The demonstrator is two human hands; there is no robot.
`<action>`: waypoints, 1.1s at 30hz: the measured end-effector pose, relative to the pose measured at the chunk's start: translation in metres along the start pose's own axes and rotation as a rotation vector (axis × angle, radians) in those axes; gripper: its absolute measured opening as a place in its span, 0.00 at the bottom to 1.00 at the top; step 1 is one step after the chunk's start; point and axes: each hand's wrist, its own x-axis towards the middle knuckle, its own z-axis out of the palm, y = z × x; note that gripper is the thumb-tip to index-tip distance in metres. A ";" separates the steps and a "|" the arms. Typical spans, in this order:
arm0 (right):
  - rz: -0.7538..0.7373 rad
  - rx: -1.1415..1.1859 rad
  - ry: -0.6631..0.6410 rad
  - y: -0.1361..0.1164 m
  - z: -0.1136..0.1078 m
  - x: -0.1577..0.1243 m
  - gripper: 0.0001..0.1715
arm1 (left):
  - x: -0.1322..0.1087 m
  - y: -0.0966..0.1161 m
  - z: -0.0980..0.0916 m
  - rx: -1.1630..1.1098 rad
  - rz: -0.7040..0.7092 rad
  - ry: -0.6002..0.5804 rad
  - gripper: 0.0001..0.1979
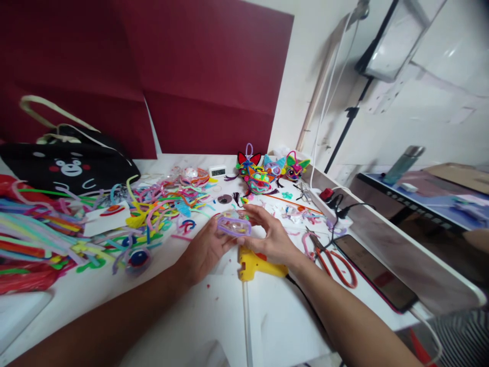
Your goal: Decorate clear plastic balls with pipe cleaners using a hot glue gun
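Note:
Between my two hands is a small clear plastic piece edged with a purple pipe cleaner (pixel 234 227), lifted just above the tabletop. My left hand (pixel 205 248) grips its left side, fingers curled behind and under it. On the other side, my right hand (pixel 270 237) pinches the right edge between thumb and fingers. Part of the piece's back is hidden by the hands. A yellow glue gun (pixel 250 266) lies on the table right below my right hand, with a glue stick poking out of its rear end.
Piles of colourful pipe cleaners (pixel 153 196) cover the left side. Finished animal-face ornaments (pixel 260 179) stand at the back beside a small digital clock (pixel 218 172). To the right lie orange-handled scissors (pixel 338 267), a phone (pixel 376 270) and a power strip (pixel 336 211) with cords. A black bag (pixel 69 165) sits far left.

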 end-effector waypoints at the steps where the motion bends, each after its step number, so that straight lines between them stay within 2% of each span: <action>1: 0.004 0.009 0.002 0.000 0.000 0.000 0.42 | 0.000 0.000 0.000 -0.004 0.002 0.001 0.21; 9: 0.012 0.009 0.009 -0.002 0.002 0.000 0.41 | -0.001 0.000 0.004 0.012 0.016 0.009 0.20; 16: -0.013 -0.081 -0.001 -0.008 0.002 0.000 0.38 | -0.002 0.000 0.004 0.163 0.131 -0.040 0.19; 20: -0.028 -0.113 0.067 -0.013 0.004 -0.001 0.32 | -0.003 -0.001 0.004 0.276 0.208 0.053 0.21; 25: -0.046 -0.186 0.128 -0.016 0.011 -0.002 0.24 | -0.002 -0.005 0.001 0.387 0.225 0.146 0.27; 33: -0.068 -0.218 0.212 -0.010 0.017 -0.002 0.17 | 0.001 -0.010 -0.007 0.465 0.242 0.121 0.27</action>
